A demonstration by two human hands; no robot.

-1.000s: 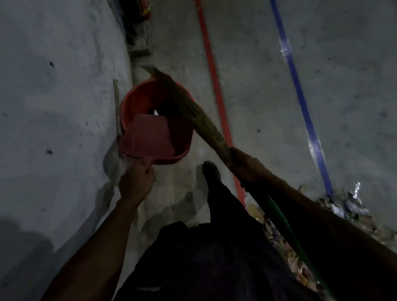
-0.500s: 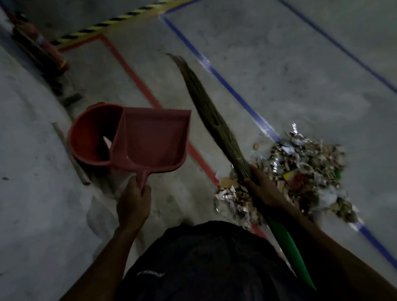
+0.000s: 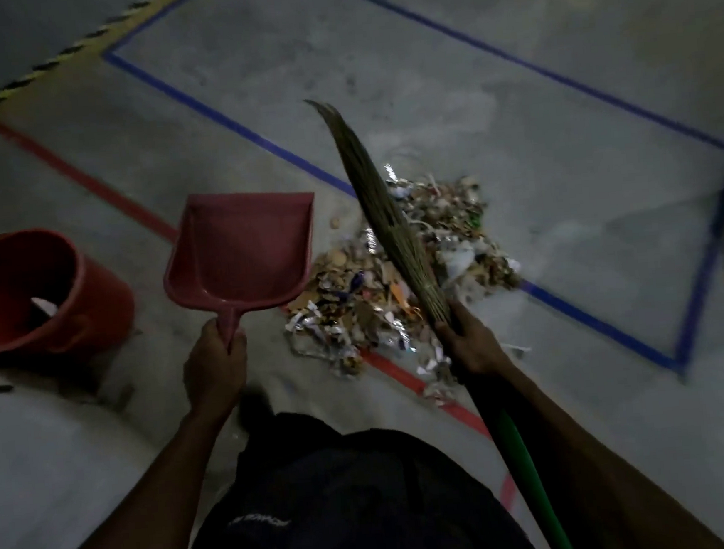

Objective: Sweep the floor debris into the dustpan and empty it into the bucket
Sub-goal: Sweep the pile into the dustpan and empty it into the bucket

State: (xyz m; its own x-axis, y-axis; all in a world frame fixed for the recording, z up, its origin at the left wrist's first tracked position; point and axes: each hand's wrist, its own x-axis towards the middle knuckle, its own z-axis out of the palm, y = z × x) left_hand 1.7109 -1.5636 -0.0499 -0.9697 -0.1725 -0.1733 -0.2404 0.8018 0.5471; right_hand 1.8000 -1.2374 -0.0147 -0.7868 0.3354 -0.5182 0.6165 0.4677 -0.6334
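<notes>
A red bucket (image 3: 28,296) stands on the floor (image 3: 422,66) at the left edge of the view, its mouth tipped toward the camera; a pale scrap lies inside it. A red tape line (image 3: 84,183) runs across the floor from the far left, passes behind the bucket and dustpan, and goes on under the debris toward the person's legs.

Just right of the bucket, the left hand (image 3: 214,370) grips the short handle of a red dustpan (image 3: 241,251), fingers curled round the handle with the thumb on top. The pan is held above the floor, its open lip pointing away from the person, and its tray looks empty. Its right wall is just beside the near-left edge of the debris (image 3: 395,280).

The debris is a heap of paper scraps, foil bits and dry crumbs lying on the floor in the middle of the view, across both the red line and a blue tape line (image 3: 227,120) that outlines a rectangle on the right part of the floor.

Over the heap slants a broom (image 3: 379,212), its brown bristles pointing up and away, tips raised off the floor. The right hand (image 3: 472,343) grips it where the bristles are bound, fingers wrapped round; the green handle runs back along the right forearm.

Black-and-yellow hazard tape (image 3: 45,65) crosses the far left corner.
</notes>
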